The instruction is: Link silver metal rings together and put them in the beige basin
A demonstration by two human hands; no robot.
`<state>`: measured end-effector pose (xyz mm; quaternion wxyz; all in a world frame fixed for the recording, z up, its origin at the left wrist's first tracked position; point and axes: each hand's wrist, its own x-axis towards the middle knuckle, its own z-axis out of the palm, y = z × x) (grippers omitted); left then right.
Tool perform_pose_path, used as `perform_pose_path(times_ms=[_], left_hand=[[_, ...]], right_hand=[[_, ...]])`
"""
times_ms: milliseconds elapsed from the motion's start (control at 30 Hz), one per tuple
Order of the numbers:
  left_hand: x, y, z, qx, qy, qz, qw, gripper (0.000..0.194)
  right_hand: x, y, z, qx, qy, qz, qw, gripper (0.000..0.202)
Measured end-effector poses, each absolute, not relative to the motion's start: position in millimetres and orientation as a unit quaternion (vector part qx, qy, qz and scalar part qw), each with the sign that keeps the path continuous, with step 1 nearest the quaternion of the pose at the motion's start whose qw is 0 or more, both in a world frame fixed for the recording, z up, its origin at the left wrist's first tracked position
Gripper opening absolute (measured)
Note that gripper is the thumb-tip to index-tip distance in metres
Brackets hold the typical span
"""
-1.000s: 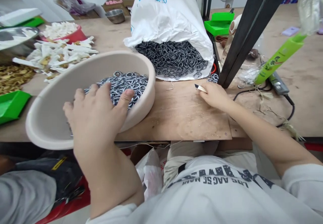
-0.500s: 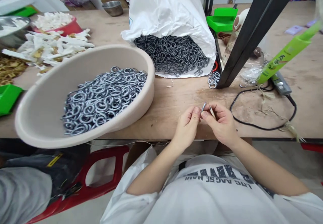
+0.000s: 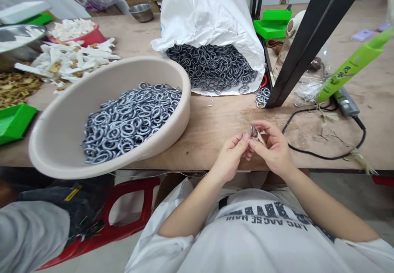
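My left hand (image 3: 231, 155) is closed, thumb and fingers pinching a small grey ring (image 3: 252, 131) above the table's front edge. Close against it, my right hand (image 3: 275, 150) grips a thin, pale tool with a pointed dark tip (image 3: 261, 138); its exact kind is too small to tell. The tool's tip lies at the ring, but whether they touch is unclear. To the left, a big beige basin (image 3: 46, 150) holds a heap of similar grey rings (image 3: 129, 121). Behind, a white sack (image 3: 209, 19) lies with its mouth toward me, full of darker rings (image 3: 215, 66).
A black metal post (image 3: 303, 47) rises right of the sack, with a few loose rings (image 3: 262, 96) at its foot. On the right lie a green tube-shaped packet (image 3: 347, 70) and a black cable (image 3: 287, 129). A person's sleeve (image 3: 40, 232) shows at lower left.
The view has shifted slightly, so things sit a little further right. My left fingers have moved in closer to the right hand, and the ring has turned between them.
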<state>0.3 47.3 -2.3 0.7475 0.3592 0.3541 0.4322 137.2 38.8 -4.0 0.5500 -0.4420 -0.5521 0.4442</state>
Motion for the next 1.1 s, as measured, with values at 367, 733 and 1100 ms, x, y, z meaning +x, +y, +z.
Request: perform_pose_path(times_ms=[367,733,1100], left_hand=[[-22.8,71.8,-8.1,0.75,0.529,0.319,0.236,0.023],[-3.1,75.5,-3.4,0.797,0.469,0.29,0.247,0.03],[16.5,56.1,-4.2,0.417,0.39,0.444,0.69,0.034]], right_hand=[[176.2,66.0,-17.2,-0.566,-0.608,0.255,0.495,0.02],[194.5,72.4,-17.3,-0.652,-0.683,0.15,0.291,0.024],[167.0,52.6,-4.4,-0.468,-0.535,0.499,0.496,0.031]])
